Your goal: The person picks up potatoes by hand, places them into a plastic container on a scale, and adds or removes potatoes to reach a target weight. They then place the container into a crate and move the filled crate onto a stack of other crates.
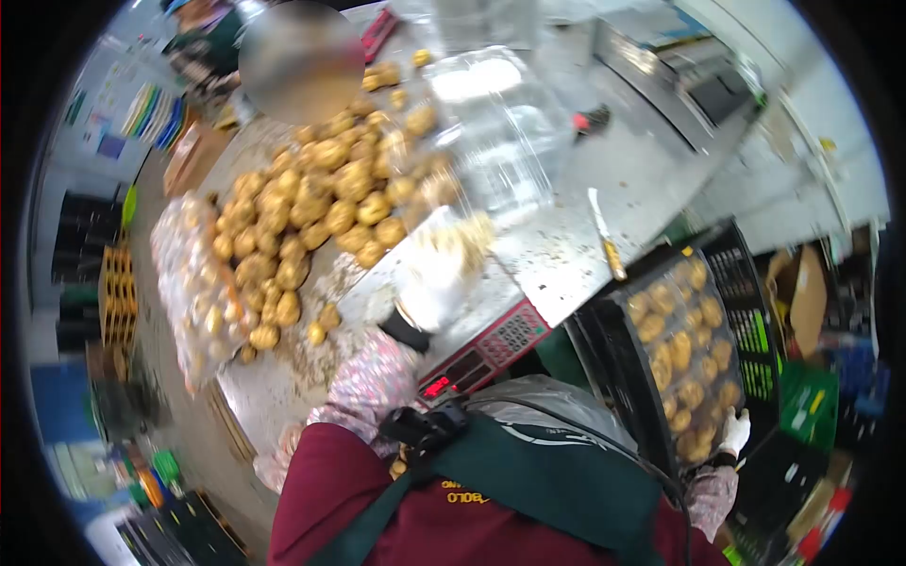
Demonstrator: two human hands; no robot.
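Note:
My left hand [442, 259], in a white glove with yellowish-stained fingers, is smeared by motion above the digital scale [495, 344] with its red rim. Its fingers point toward a stack of clear plastic clamshell boxes [500, 141]. To its left a large heap of potatoes [326, 189] covers the table. My right hand [734, 434], also white-gloved, is low at the right, at the near corner of clear packs of potatoes [681, 349] in a black crate [755, 325]. Its fingers are too small and partly hidden to read.
A knife [607, 236] with a yellowish handle lies near the table's right edge. A clear bag [196, 288] full of potatoes stands at the left. Across the table is another person [212, 42]. A metal machine [661, 75] sits at the back right, and a green crate [810, 401] beyond the black one.

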